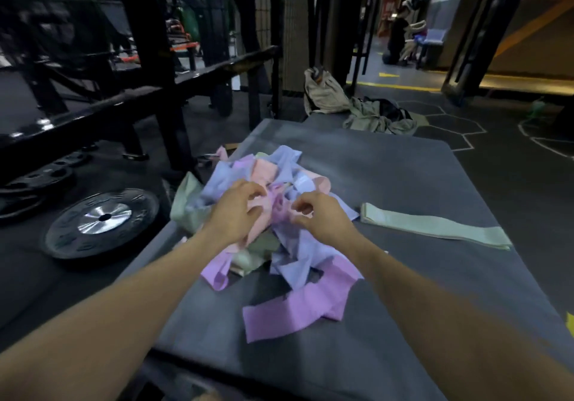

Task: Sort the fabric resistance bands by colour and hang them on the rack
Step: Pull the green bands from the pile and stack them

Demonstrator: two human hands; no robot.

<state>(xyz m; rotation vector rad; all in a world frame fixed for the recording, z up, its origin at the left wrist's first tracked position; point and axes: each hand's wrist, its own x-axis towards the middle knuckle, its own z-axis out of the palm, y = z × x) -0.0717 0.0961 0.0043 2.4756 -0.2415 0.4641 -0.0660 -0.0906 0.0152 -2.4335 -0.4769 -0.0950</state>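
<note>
Both hands worked the tangled pile of bands (264,214) on the grey mat (435,183): left hand (236,211) curled onto a pink band (257,223), right hand (316,214) pinching nearby fabric, presumably separating colours; one green band (435,225) lay apart, apparently sorted.

Tangled pastel bands (279,214) heaped; one green band (435,225) flat beside.

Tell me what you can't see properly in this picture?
- Head view: the tangled pile of pastel fabric bands overlaps itself, so no count is possible.
- The left hand and right hand cover the pile's middle; their grip is unclear.
- Black metal rack: blurred, no hanging pegs visible.
</note>
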